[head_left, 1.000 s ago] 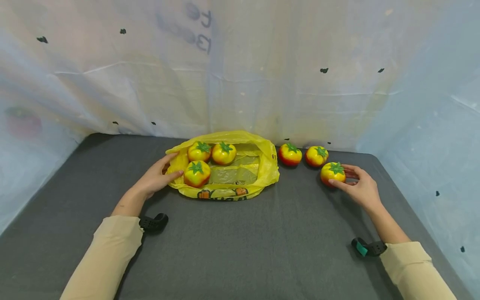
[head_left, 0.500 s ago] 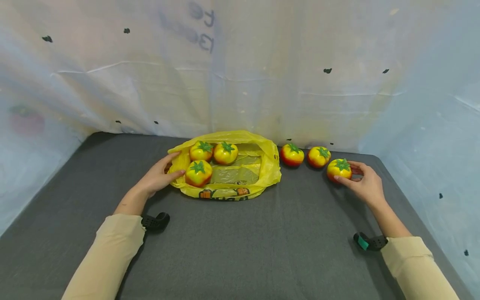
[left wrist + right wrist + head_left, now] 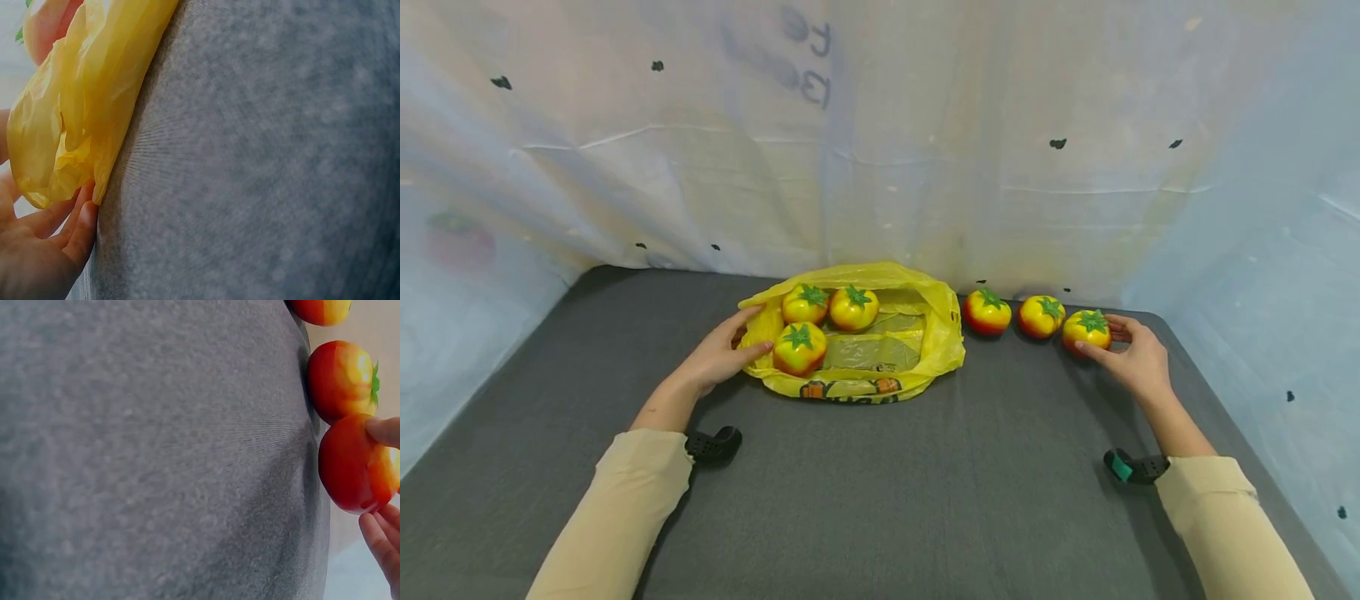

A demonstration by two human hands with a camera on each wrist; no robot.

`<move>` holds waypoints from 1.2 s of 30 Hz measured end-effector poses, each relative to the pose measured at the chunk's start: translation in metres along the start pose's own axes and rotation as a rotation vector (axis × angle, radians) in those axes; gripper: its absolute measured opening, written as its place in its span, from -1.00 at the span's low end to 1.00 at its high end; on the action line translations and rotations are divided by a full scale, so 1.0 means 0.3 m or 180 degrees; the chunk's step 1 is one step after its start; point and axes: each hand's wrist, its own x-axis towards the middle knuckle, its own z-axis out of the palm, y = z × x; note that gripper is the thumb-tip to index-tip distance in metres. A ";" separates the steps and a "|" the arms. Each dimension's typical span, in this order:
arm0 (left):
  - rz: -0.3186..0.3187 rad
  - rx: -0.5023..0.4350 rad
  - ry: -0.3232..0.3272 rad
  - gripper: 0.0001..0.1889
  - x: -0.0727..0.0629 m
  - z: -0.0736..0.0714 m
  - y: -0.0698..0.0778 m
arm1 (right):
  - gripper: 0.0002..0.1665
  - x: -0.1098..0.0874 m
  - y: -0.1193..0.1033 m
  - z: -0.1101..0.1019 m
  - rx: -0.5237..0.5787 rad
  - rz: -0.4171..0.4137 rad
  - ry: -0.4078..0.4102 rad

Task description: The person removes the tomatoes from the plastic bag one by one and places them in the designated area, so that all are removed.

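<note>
The right hand (image 3: 1138,358) grasps a tomato (image 3: 1086,332) at the right end of a row, beside two loose tomatoes (image 3: 1041,317); its contact with the table (image 3: 925,492) cannot be confirmed. The left hand (image 3: 718,354) touches the left end of a yellow bag (image 3: 946,337) holding three tomatoes (image 3: 800,350); whether it pinches the plastic cannot be told. The left wrist view cuts off its thumb. The bag's print (image 3: 850,389) is partly illegible.
</note>
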 end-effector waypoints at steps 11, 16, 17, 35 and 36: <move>0.0053 0.0016 0.0042 -0.23 -0.001 0.002 0.006 | -0.11 0.042 0.012 0.006 -0.0044 0.0098 0.0109; 0.0035 0.0017 0.0057 -0.23 0.000 0.004 0.001 | -0.09 0.057 0.012 0.008 -0.0063 0.0098 0.0065; 0.0030 0.0016 0.0058 -0.23 0.000 0.004 0.000 | -0.09 0.059 0.012 0.009 -0.0068 0.0089 0.0054; -0.0001 -0.0018 0.0037 -0.22 -0.001 0.004 0.003 | 0.01 0.070 0.027 0.012 0.0010 0.0286 -0.0027; -0.0002 -0.0015 0.0036 -0.22 -0.001 0.003 0.002 | 0.01 0.071 0.028 0.010 0.0007 0.0294 -0.0041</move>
